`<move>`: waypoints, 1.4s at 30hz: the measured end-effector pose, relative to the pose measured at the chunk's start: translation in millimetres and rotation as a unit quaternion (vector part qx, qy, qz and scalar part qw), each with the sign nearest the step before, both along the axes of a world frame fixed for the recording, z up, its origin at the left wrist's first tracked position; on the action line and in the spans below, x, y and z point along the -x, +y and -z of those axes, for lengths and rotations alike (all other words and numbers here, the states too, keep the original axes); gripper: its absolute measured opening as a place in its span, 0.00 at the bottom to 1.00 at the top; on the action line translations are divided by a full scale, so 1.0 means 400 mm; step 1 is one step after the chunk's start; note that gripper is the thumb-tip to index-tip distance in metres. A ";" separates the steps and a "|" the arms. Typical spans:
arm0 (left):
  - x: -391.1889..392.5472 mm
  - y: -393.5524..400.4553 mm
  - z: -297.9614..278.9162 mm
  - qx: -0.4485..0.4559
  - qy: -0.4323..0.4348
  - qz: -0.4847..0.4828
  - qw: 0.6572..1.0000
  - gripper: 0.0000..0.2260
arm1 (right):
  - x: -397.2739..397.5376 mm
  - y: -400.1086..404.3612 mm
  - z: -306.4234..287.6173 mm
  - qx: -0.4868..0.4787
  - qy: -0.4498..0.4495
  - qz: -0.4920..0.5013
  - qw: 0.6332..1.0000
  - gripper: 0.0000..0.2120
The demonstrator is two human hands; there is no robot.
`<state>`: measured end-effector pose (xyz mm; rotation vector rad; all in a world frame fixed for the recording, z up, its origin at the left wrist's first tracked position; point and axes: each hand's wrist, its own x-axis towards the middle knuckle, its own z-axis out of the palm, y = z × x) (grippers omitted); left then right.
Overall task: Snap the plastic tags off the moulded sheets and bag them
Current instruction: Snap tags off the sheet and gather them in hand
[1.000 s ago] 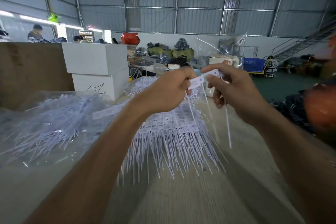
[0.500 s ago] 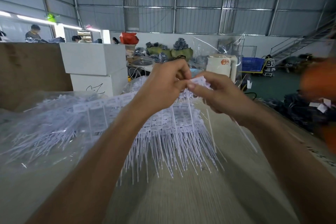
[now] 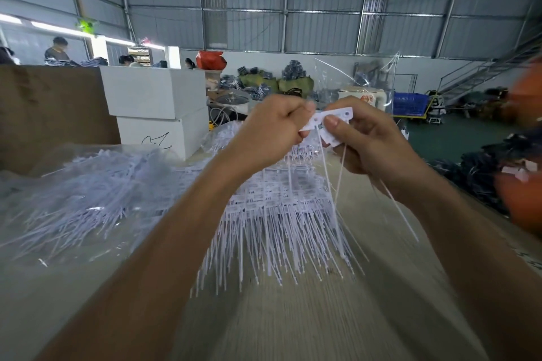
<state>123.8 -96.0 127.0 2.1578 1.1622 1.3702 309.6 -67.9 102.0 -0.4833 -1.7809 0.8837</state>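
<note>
Raised above the table, my left hand [image 3: 271, 129] pinches one end of a white plastic tag [image 3: 315, 123]. My right hand [image 3: 369, 143] grips a small bunch of snapped-off tags [image 3: 337, 123], thumb on top, their thin tails hanging down past my wrist. Below both hands lies a stack of moulded tag sheets [image 3: 278, 202], long white tails fanned toward me. A clear bag [image 3: 76, 193] stuffed with loose tags lies on the table to the left.
Two white boxes [image 3: 158, 108] are stacked behind the bag, beside a brown cardboard wall [image 3: 52, 108]. An upright clear bag [image 3: 357, 79] stands behind my hands. Something orange [image 3: 525, 184] blurs the right edge. People work far off at the left.
Both hands rose from the sheet stack. The tag my left hand pinches now stands clear of the stack, and the tag heads in my right hand show in front of its thumb.
</note>
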 end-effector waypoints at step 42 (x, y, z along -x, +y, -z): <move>0.029 -0.028 -0.030 0.083 0.035 0.069 0.994 0.14 | -0.031 -0.004 -0.035 0.038 0.093 0.234 0.967 0.06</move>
